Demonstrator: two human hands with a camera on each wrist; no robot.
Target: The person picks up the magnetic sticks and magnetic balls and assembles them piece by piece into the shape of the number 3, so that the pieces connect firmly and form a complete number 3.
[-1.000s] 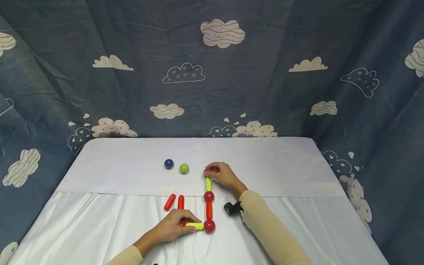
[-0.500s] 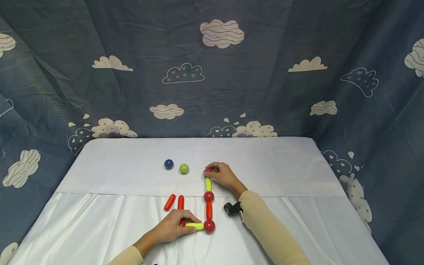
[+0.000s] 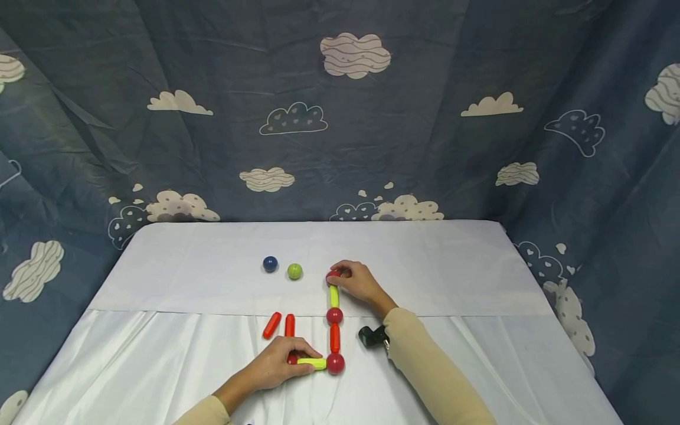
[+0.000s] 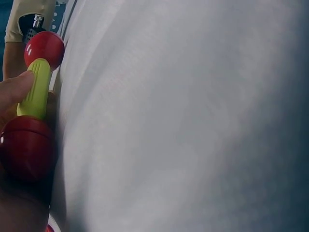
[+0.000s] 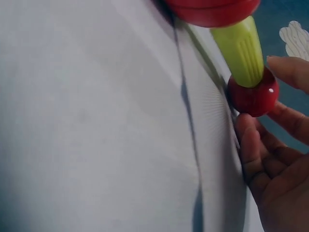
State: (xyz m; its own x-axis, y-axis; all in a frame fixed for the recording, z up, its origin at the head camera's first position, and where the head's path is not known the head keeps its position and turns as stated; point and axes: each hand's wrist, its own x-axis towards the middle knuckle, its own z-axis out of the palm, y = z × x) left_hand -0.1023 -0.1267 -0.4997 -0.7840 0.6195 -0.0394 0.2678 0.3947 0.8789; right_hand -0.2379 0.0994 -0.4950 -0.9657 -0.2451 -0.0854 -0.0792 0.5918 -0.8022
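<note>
My left hand (image 3: 275, 365) pinches a yellow-green rod (image 3: 312, 363), its thumb along the near side in the left wrist view. A red ball (image 4: 29, 150) sits at that rod's left end, partly hidden by the hand in the head view, and another red ball (image 3: 335, 364) at its right end. From there a red rod (image 3: 334, 338), a red ball (image 3: 334, 316) and a second yellow-green rod (image 3: 333, 297) run away from me in line. At the far end, my right hand (image 3: 361, 282) holds a red ball (image 5: 252, 99) between thumb and fingers.
Behind my left hand, a red rod (image 3: 289, 324) points away from me, its near end hidden. A loose red rod (image 3: 272, 325) lies left of it. Farther back are a blue ball (image 3: 270, 264) and a green ball (image 3: 294, 271). A black wrist device (image 3: 372, 336) juts from the right sleeve.
</note>
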